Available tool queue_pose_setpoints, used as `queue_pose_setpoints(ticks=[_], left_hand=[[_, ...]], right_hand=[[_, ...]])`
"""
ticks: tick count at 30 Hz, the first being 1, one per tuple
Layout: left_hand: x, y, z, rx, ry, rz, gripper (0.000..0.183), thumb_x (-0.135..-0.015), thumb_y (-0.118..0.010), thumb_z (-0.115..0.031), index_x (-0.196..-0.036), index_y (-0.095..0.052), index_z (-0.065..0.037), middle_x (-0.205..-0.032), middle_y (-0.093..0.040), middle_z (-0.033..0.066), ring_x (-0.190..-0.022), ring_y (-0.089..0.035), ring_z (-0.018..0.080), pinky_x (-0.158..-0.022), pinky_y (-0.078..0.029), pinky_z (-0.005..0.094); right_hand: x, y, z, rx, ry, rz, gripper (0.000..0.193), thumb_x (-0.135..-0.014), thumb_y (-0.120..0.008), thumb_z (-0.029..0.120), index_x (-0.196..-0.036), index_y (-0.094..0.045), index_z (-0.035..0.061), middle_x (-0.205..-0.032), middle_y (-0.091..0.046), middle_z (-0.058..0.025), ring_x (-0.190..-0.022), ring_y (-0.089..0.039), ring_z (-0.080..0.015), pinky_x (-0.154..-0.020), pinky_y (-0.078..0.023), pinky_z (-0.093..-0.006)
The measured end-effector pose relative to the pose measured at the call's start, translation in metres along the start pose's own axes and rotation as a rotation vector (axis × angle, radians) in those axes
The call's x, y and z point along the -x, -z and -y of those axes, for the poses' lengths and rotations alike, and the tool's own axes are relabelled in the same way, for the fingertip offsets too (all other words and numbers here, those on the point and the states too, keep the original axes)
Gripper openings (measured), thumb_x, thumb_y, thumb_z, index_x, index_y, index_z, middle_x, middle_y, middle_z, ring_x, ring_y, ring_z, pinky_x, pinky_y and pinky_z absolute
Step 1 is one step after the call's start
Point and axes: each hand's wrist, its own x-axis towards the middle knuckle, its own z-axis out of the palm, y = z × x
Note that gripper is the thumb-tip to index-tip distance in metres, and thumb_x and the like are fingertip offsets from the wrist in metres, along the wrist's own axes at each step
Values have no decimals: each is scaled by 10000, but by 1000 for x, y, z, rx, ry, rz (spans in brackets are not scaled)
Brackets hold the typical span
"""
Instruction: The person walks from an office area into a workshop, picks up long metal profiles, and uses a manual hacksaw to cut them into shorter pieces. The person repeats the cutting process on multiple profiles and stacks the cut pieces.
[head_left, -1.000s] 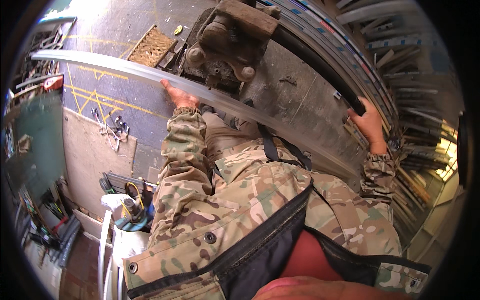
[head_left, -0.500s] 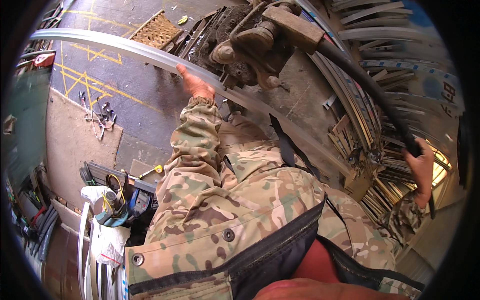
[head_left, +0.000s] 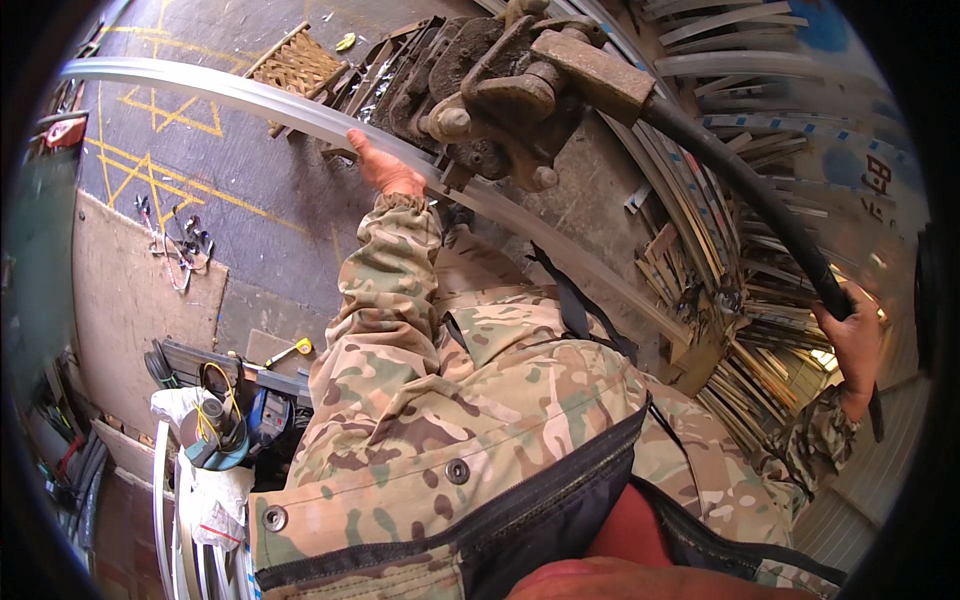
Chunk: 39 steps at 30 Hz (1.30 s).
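Floor of dull grey, crossed by yellow lines, spreads over the upper left of the frame, with a brown board laid flat at left and tangled cords at the board's upper right. Tools crowd the lower left: a corded power tool and, farther up, a yellow tape measure. Rows of strips line the upper right, and loose offcuts pile up below them.

One long pale strip slants from the upper left to right of centre, passing along the near edge of a rusty machine at top centre. Left hand is clamped on this strip just beside the machine, thumb showing, most fingers hidden. Well apart, at the far right, the right hand is wrapped around the machine's black lever.

Bordering the yellow-lined floor are a woven seat at the top, the board at left, and the left sleeve at right. The strip's left end nears the frame's dark rim; its other end lies close to the offcuts.
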Motion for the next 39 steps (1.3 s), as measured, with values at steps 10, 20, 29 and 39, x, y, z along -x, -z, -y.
queue_pose_setpoints(ticks=[10,20,29,39], left_hand=[[14,-11,-1,21,-121,-45,793,-844,-579,-605,-1276,-492,54,-1247,-537,179,-1055,-547,296,-912,-458,418],[20,-17,-1,-54,-44,-89,812,-855,-566,-600,-1310,-454,63,-1295,-503,189,-1100,-527,310,-954,-433,435],[13,-20,7,-90,-159,-55,878,-826,-569,-645,-1260,-455,110,-1199,-542,226,-1008,-571,334,-864,-495,455],[21,-25,8,-110,-107,-57,803,-828,-608,-591,-1301,-449,39,-1221,-539,193,-1056,-548,319,-894,-474,456]], right_hand=[[19,-127,-14,-250,-100,302,240,-721,-681,139,-869,-567,-12,-671,-506,-18,-613,-449,-110,-547,-385,-280],[61,-206,3,-594,-74,314,246,-770,-705,176,-806,-560,-19,-614,-480,-31,-583,-432,-114,-540,-385,-296],[58,-239,9,-640,-132,299,290,-757,-715,218,-784,-556,-24,-616,-492,-43,-595,-423,-121,-546,-387,-305],[36,-283,26,-661,-101,283,285,-743,-698,217,-787,-551,-23,-610,-485,-52,-598,-432,-123,-560,-405,-325]])
